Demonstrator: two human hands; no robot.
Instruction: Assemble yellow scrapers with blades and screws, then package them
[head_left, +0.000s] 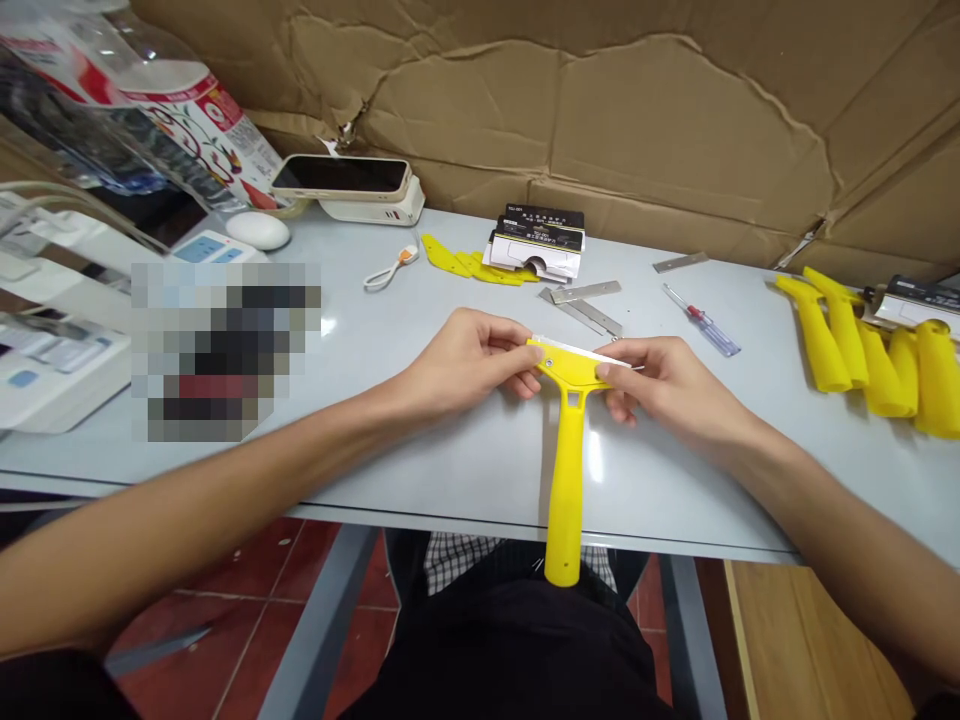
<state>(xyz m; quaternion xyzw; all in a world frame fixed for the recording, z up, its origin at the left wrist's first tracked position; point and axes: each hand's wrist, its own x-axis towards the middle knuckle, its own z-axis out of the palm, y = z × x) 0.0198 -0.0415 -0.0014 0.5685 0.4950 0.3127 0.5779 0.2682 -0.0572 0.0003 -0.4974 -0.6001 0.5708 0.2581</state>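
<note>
At the far left of the pale grey tabletop (450,480), a clear plastic bottle with a red-and-white label (217,125) leans near a black-screened phone in a pale case (345,175). Right of these lie a short white looped cable with an orange piece (390,270) and some flat yellow plastic plates (454,258), partly under a black-and-white cardboard box (536,245).

Nearer, the left hand (484,355) pinches the left end of the head of a yellow plastic scraper with a long rounded handle (568,460), thumb on top and fingers curled beneath. The scraper is held at the middle of the near side, its handle pointing toward the person and reaching past the near edge. A thin white strip (574,347) runs along the head's far edge, and a small metal screw (549,362) shows beside the left thumb. Flat grey metal blades (589,292) lie crossed just beyond. The right hand (660,380) pinches the head's right end; its thumb may hide a second screw.

The step in hand looks like seating or squaring the strip on the head. The next move calls for even pressure at both ends; any screw-tightening would need one hand free for the clear-handled screwdriver with a red collar (703,320), lying to the right. Hollow yellow plastic handles (825,335) cluster at the far right.
</note>
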